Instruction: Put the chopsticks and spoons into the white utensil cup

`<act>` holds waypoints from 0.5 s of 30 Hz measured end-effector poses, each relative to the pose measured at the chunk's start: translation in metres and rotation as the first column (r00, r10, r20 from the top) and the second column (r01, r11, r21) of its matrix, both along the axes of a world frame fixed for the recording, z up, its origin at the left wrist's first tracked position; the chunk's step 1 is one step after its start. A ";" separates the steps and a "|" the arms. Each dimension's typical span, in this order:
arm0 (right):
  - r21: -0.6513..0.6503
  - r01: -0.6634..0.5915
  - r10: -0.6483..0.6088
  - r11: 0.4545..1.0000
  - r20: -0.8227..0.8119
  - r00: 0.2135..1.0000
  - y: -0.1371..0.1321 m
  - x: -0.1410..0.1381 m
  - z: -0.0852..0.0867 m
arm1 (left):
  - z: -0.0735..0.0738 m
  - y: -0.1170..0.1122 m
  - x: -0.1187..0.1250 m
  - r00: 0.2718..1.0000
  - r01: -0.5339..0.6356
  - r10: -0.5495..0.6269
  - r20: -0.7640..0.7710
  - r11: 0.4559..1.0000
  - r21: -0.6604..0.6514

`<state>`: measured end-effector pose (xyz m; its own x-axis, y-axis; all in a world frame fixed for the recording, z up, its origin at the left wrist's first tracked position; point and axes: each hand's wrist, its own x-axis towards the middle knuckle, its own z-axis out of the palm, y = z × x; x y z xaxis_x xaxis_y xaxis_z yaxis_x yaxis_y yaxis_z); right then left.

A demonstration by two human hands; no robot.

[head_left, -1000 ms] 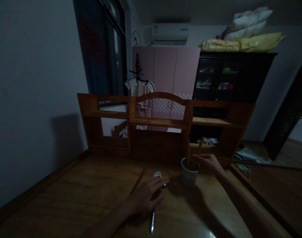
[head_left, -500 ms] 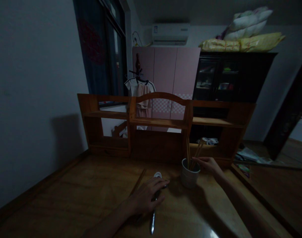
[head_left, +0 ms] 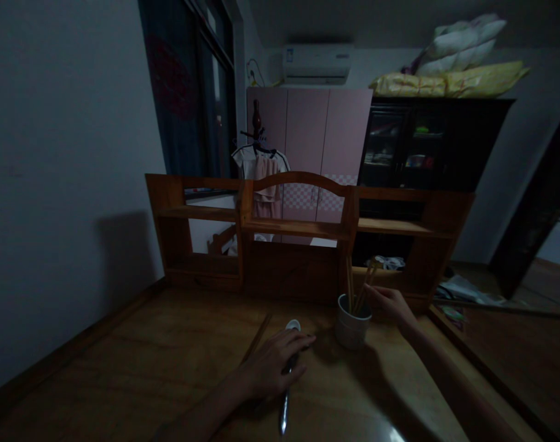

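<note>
in the head view, the right hand (head_left: 392, 305) is beside a pale cup (head_left: 352, 333) that stands upright on the wooden tabletop (head_left: 169, 344). wooden chopsticks (head_left: 350, 283) stick up out of the cup, some nearly straight, others leaning to the right. that hand's fingers are drawn together right by the leaning ones; from where i stand i cannot tell whether they pinch any. the left hand (head_left: 269, 368) is palm down, its fingers stretched out and the thumb spread away from them. a shiny metal handle (head_left: 284, 414) shows below it, and a pale rounded end (head_left: 293, 324) shows past its far side; whether the two are one piece i cannot tell. to its left, loose chopsticks (head_left: 257, 336) lie slanted, partly hidden by the hand. a wooden shelf unit (head_left: 293, 228) runs along the back, with a pink wardrobe (head_left: 306, 123) beyond.
</note>
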<state>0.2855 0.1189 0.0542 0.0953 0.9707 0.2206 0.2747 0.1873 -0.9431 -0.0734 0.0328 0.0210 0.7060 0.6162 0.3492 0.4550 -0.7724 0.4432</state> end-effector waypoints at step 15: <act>0.038 0.098 -0.095 0.995 -0.060 0.994 0.007 -0.008 0.002 | -0.002 0.001 0.000 0.999 -0.018 0.018 -0.036 1.000 0.023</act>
